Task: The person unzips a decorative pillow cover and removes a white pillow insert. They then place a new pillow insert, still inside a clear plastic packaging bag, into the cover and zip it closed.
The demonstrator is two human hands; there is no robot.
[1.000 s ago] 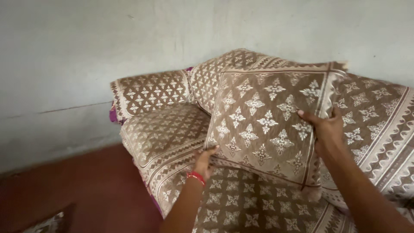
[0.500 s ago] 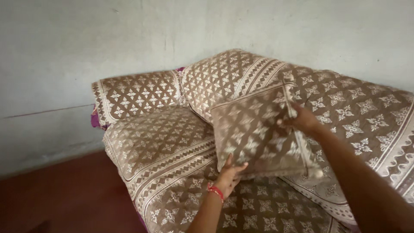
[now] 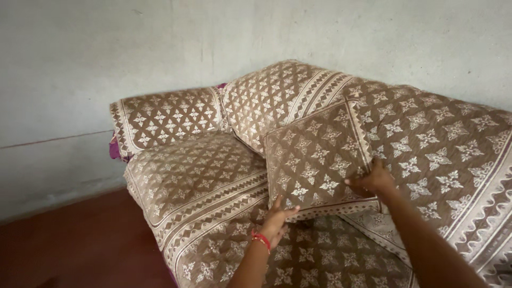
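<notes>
The right hand (image 3: 373, 181) has its fingers (image 3: 356, 183) curled onto the lower right corner of a square brown cushion with cream floral pattern (image 3: 317, 157), which leans against the sofa backrest in matching patterned cover (image 3: 426, 133). The left hand (image 3: 277, 216), fingers spread and released, touches its bottom edge. Best pressed back evenly, seated square on the sofa seat (image 3: 314, 256).

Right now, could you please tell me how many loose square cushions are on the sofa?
1 that shows clearly: the brown square cushion with cream floral pattern leans against the sofa back, the right hand at its lower right corner and the left hand at its bottom edge. Others may blend into the matching cover.
</notes>
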